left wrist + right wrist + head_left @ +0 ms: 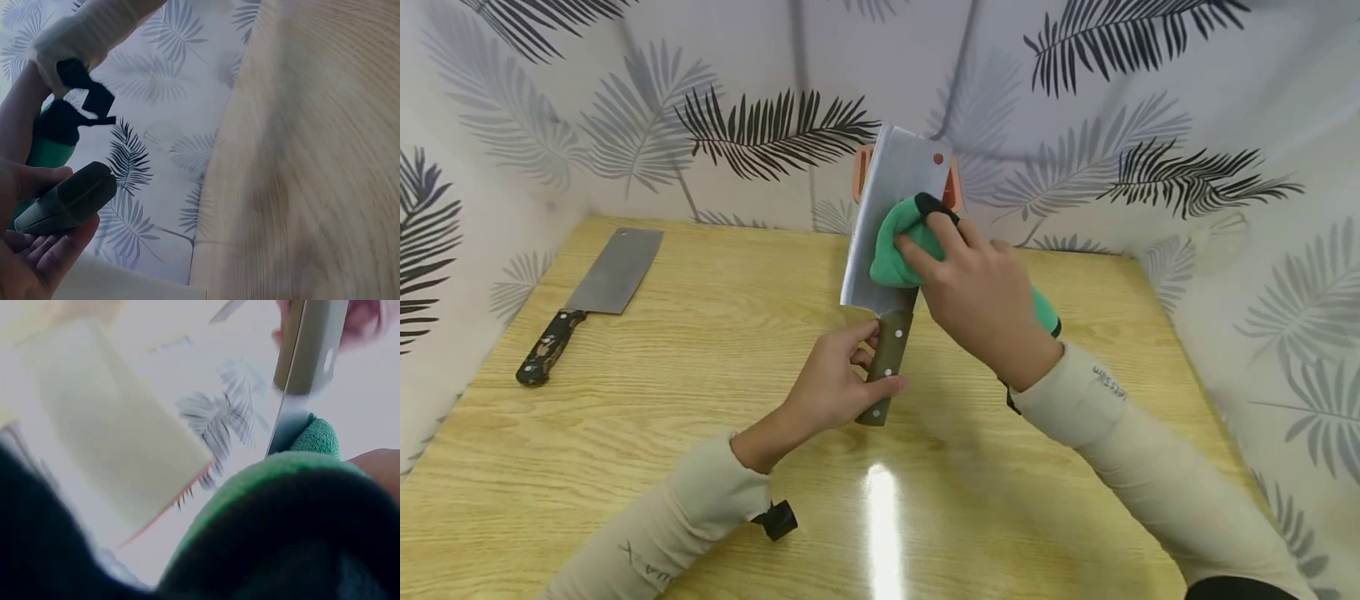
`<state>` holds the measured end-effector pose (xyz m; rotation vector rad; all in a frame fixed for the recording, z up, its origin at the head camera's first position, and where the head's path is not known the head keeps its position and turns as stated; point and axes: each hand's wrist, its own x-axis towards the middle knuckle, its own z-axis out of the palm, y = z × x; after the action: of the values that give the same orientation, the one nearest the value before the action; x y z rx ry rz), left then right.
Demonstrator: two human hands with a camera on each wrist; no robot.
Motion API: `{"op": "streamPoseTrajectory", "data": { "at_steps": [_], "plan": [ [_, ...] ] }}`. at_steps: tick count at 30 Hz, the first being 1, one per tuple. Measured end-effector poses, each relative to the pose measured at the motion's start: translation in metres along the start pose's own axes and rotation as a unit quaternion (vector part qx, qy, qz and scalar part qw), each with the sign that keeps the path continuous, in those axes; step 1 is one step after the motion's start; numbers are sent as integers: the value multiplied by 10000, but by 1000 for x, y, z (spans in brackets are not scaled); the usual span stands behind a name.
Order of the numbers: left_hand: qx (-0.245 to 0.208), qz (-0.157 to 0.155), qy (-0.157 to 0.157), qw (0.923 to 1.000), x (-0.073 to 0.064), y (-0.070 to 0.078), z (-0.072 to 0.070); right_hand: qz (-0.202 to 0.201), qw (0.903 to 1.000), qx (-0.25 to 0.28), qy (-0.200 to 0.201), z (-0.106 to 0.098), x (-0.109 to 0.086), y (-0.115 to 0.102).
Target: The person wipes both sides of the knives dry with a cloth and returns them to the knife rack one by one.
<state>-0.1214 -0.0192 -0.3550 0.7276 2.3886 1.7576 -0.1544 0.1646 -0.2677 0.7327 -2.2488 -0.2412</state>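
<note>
My left hand (827, 375) grips the olive-brown handle of a cleaver (898, 179), its broad blade tilted up and away above the table. Two rivets and more dot that handle (69, 197), which the thumb and fingers clasp in the left wrist view. Against the blade's face my right hand (981, 292) holds a bunched green cloth (895, 250) with a black edge. Part of the cloth (315, 437) also lies along the blade in the right wrist view. The lower right of the blade is hidden behind cloth and hand.
A second cleaver (621, 271) with a black patterned handle lies at the left of the wooden table (700, 467). Behind the raised blade, an orange-rimmed object (953, 185) shows partly at the table's back. Leaf-print sheeting (760, 50) surrounds the table at the back and sides.
</note>
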Motion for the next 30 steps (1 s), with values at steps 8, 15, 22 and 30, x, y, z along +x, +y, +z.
{"op": "streamPoseTrajectory", "data": {
  "at_steps": [8,15,22,30],
  "plan": [
    [-57,216,-367,9991,-6,2,10,934,9955,29,-127,-1,23,40],
    [-149,122,-476,9987,-2,6,6,470,9966,-620,265,3,20,23],
    [-576,-118,-643,9962,3,6,7,-519,9981,-228,244,-1,0,-24],
    [-484,39,-328,9983,0,4,5,-425,9943,762,613,8,-1,-15]
  ]
}}
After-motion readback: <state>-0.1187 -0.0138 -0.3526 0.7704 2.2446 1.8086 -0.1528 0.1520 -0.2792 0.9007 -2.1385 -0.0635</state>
